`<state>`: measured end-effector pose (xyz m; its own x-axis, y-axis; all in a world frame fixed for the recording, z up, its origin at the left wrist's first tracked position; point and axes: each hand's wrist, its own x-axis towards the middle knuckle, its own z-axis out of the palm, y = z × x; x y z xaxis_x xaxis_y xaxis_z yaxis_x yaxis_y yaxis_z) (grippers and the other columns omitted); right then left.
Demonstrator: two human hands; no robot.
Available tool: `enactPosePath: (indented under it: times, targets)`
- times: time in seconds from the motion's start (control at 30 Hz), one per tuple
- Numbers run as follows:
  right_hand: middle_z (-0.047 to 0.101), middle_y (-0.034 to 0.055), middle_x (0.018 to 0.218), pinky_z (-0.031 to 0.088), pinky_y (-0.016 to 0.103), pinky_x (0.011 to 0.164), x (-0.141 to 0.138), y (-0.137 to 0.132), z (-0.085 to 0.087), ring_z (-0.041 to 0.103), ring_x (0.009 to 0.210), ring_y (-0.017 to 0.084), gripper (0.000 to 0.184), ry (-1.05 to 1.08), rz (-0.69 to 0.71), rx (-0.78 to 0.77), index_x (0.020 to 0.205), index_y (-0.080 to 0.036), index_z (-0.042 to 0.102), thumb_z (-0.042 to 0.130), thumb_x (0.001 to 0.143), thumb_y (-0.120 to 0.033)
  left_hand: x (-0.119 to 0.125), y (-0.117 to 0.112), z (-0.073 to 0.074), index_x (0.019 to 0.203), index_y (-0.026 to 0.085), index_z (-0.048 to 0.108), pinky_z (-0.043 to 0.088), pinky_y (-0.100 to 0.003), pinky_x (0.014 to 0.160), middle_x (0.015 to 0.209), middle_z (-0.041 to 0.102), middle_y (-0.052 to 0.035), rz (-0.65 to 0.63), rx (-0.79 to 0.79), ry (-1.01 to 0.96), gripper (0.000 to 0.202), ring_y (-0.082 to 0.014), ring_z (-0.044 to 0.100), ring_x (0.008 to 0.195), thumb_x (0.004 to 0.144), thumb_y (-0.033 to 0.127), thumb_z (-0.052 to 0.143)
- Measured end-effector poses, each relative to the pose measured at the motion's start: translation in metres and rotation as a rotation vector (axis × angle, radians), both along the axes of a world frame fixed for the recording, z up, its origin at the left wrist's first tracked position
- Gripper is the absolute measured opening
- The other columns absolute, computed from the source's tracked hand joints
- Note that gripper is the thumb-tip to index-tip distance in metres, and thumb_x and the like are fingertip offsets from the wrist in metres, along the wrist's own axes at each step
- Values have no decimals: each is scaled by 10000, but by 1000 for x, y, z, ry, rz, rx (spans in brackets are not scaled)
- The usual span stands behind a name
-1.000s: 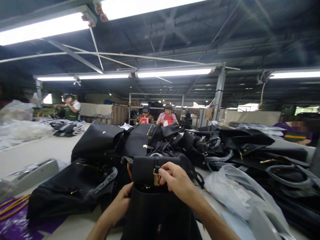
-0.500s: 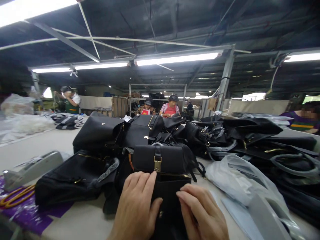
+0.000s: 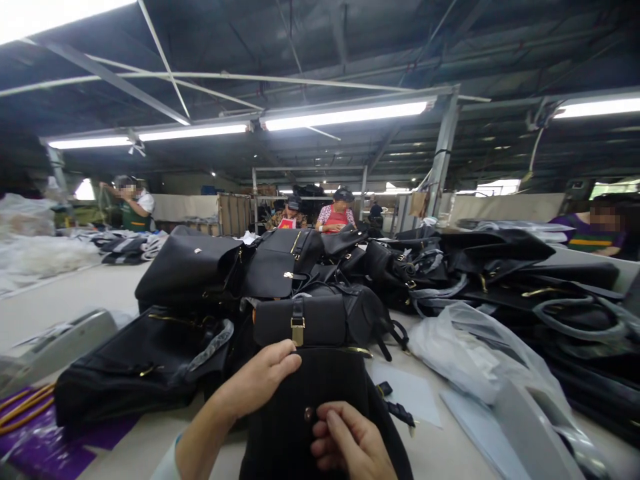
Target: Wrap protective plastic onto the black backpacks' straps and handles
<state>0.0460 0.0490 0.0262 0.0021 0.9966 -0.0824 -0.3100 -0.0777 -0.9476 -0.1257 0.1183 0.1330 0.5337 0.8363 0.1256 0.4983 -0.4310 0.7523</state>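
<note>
A black bag (image 3: 335, 377) lies in front of me at the bottom centre, with a small round snap (image 3: 309, 414) on its dark panel. My left hand (image 3: 265, 377) is closed on the panel's upper left edge, just below a gold clasp (image 3: 297, 331) on a black flap (image 3: 273, 320). Beside the snap, my right hand (image 3: 353, 443) has its fingers curled and the thumb against the index finger. Whatever may be between those fingertips is hidden. Short black straps (image 3: 400, 410) stick out at the bag's right side.
More black bags (image 3: 190, 267) are piled across the table (image 3: 170, 427). Clear plastic wrap (image 3: 465, 347) and a grey device (image 3: 535, 433) lie at right. Another grey device (image 3: 75, 340) and yellow-orange handles (image 3: 27, 407) are at left. Several co-workers (image 3: 336, 217) sit or stand beyond.
My left hand has gone from lying flat on the bag to gripping its upper edge. My right hand has moved down and left to the snap. The straps at the bag's right now show.
</note>
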Motion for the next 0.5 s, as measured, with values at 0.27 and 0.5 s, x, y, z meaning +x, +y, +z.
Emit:
enactPosePath:
  times: [0.27, 0.5]
  targets:
    - [595, -13, 631, 457, 199, 440, -14, 14, -3, 601, 508, 122, 604, -90, -31, 65, 791, -138, 634, 727, 644, -717, -4, 18, -19, 806, 196, 550, 419, -265, 752, 797, 552, 21, -3, -239, -209, 304, -179, 502, 832, 865, 491, 503]
    - [493, -50, 562, 394, 205, 483, -16, 10, 3, 493, 485, 104, 368, -451, -122, 304, 707, -191, 566, 606, 843, -531, 0, 16, -20, 786, 206, 493, 390, -267, 725, 778, 477, 35, -45, -194, -219, 288, -157, 443, 769, 872, 481, 487]
